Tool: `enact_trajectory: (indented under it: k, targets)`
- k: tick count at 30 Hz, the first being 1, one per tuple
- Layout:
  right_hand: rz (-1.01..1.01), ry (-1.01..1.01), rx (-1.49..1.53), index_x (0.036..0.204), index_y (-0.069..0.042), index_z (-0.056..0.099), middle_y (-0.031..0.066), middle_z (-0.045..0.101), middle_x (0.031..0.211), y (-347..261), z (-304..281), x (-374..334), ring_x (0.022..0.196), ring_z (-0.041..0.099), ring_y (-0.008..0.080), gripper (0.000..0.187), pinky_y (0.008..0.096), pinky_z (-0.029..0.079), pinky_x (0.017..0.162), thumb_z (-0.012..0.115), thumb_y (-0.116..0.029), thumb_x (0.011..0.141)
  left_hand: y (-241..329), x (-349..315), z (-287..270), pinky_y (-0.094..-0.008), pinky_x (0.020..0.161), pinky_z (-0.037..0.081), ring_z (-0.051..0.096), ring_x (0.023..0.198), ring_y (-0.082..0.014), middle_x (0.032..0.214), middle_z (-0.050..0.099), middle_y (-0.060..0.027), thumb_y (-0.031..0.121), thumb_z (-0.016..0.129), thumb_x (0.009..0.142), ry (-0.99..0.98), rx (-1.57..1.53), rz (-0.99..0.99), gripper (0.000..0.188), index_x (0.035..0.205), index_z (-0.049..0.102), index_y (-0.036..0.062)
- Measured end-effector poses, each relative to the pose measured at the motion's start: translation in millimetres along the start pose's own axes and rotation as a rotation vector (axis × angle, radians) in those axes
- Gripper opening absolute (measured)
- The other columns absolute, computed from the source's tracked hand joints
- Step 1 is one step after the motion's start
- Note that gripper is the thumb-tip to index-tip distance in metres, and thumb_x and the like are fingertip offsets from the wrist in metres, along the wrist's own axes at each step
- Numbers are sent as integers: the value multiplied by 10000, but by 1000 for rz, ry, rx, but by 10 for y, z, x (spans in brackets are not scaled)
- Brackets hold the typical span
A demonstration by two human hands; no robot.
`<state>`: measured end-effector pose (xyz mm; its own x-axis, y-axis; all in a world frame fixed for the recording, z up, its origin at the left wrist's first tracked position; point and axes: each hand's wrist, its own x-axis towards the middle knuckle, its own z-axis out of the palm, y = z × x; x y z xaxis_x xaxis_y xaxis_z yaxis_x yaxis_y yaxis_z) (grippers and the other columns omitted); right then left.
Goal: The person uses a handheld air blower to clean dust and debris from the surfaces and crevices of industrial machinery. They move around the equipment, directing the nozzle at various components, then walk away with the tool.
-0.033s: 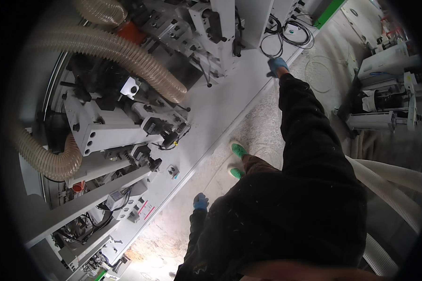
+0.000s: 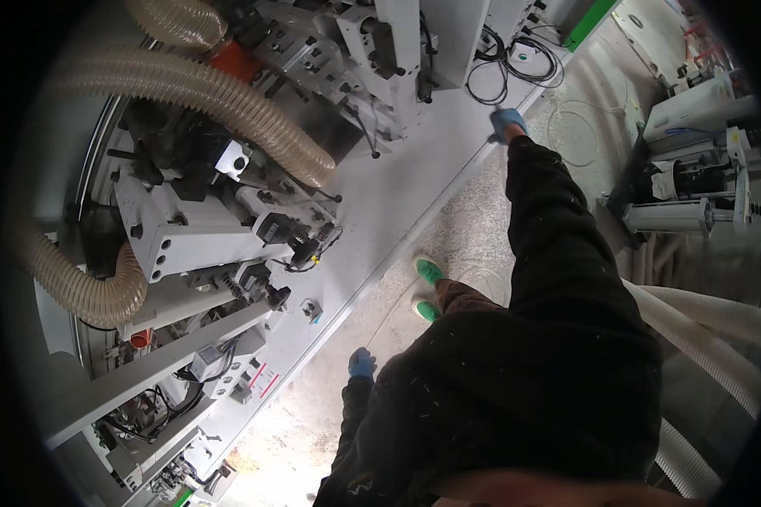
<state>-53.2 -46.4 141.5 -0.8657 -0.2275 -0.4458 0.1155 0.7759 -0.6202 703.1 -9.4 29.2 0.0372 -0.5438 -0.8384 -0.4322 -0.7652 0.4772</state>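
Blue-gloved right hand (image 2: 507, 122) and left hand (image 2: 362, 364) sit exactly where they did, both pressed to the grey machine's edge (image 2: 414, 245), fingers' spread impossible to tell, nothing shifting.

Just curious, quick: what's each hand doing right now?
Left blue-gloved hand: rests on the grey machine ledge, holding nothing seen.
Right blue-gloved hand: same ledge, grip unclear.

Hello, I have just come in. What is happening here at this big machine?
A person in dark clothes leans over the long grey edge of an open machine. The left hand and the right hand, both in blue gloves, rest far apart on that edge; neither appears to hold anything. Ribbed hoses, grey blocks and cables lie exposed inside. The green shoes stand on a dusty floor.
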Motion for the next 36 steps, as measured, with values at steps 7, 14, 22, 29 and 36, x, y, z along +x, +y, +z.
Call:
enact_trajectory:
  k: [7, 14, 22, 29, 36]
  targets:
    - [-2, -63, -168, 1063, 47, 615, 173, 681, 900, 739, -655, -176, 644, 695, 290, 443, 372, 526, 535, 540, -356, 895, 114, 200, 86, -383, 535, 492, 606, 680, -220, 819, 619, -52, 392, 567, 916, -149, 424, -12, 361, 1076, 596, 70]
    - [41, -395, 101, 636, -51, 550, 109, 614, 577, -2, -832, 11, 522, 675, 233, 399, 300, 465, 428, 527, -341, 910, 362, 411, 307, -366, 642, 508, 602, 768, -205, 916, 639, -105, 387, 551, 901, -28, 306, -13, 415, 1035, 619, 0]
    - [111, -302, 94, 842, 54, 657, 170, 682, 862, 220, -1561, 1747, 681, 707, 264, 367, 386, 541, 553, 556, -293, 902, 1314, 439, 1945, -364, 681, 529, 607, 811, -207, 960, 635, -101, 283, 593, 896, -125, 285, 63, 339, 1109, 594, 19]
    - [186, 21, 85, 1099, 34, 640, 168, 687, 1025, 379, -3081, 3072, 733, 713, 264, 381, 403, 555, 671, 555, -253, 863, 2181, 614, 3333, -362, 715, 548, 611, 849, -209, 998, 631, -98, 192, 629, 892, -318, 156, 131, 327, 1175, 571, 36]
    - [-12, -33, -72, 1041, 76, 642, 229, 673, 1013, -253, -3459, 3350, 846, 694, 320, 508, 395, 516, 783, 585, -394, 858, 2533, 521, 3520, -359, 736, 555, 619, 885, -201, 1014, 641, -99, 191, 648, 888, -244, 334, 151, 325, 1170, 578, 47]
